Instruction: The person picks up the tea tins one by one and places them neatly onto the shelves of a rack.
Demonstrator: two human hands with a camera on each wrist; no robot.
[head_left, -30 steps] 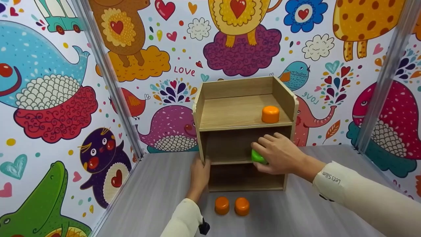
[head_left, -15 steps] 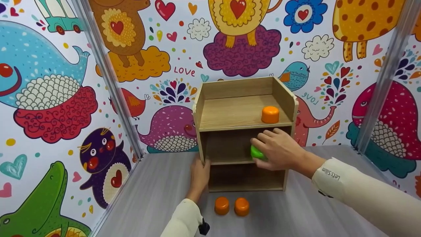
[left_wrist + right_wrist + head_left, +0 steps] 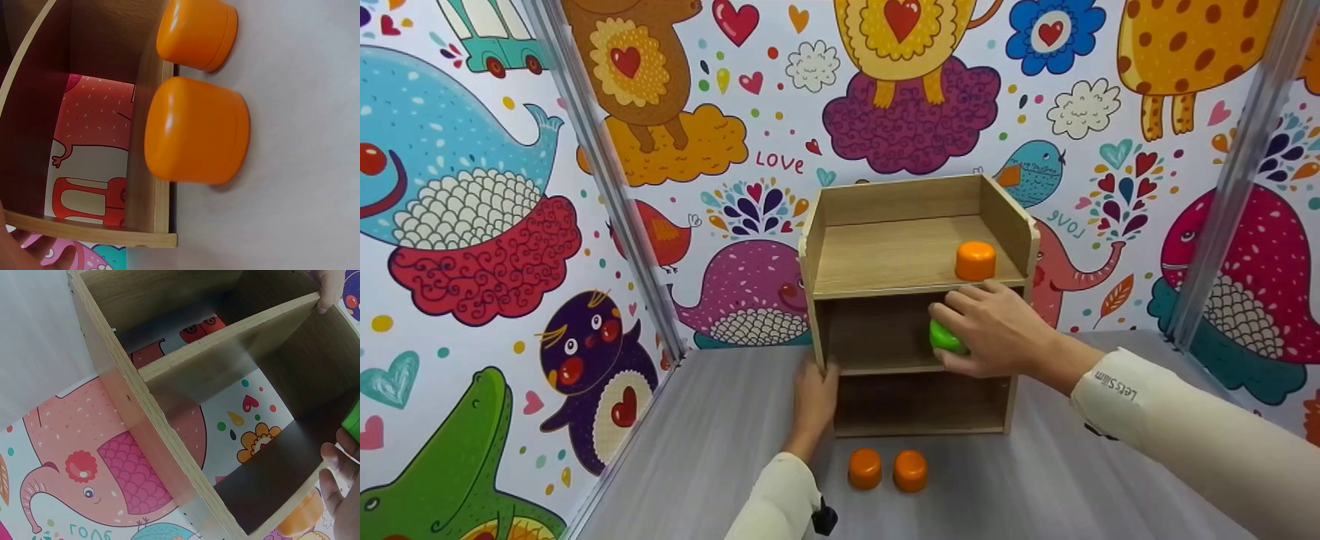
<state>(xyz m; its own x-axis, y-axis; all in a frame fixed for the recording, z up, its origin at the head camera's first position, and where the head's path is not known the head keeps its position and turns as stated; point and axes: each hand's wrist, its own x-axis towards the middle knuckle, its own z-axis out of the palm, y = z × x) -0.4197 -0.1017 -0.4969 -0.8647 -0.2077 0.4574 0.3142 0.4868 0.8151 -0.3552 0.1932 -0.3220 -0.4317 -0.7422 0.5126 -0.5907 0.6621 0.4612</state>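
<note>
A wooden shelf unit stands on the table, with two open compartments below its top tray. My left hand grips the unit's left side panel. In front of the middle compartment, my right hand holds a green rounded object with curled fingers. The right wrist view shows that green object at the right edge, by the fingers. One orange cap-like piece sits at the right of the top tray.
Two orange pieces stand side by side on the grey table, just before the unit's base. Patterned walls with metal corner posts enclose the table at the back and sides.
My right hand has risen slightly with the green object, from about the middle shelf's edge to just above it. The left hand and the orange pieces have stayed in place.
</note>
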